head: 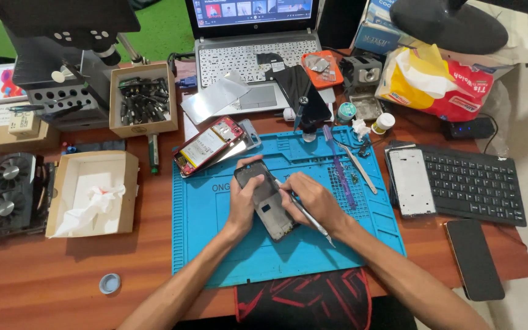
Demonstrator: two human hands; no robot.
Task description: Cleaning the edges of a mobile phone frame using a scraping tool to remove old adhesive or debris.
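With your left hand (244, 197) clamping the dark opened phone body (265, 198) on the blue silicone mat (215, 244), your right hand (313, 198) pinches a slim metal tool (304, 212) at its edge; prying further likely needs light, steady pressure.

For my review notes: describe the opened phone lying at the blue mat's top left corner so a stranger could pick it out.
Start at the blue work mat. On its upper left corner, above the left hand, lies the red-framed opened phone, insides up. Unlike the dark phone in the hands, it is red and untouched.
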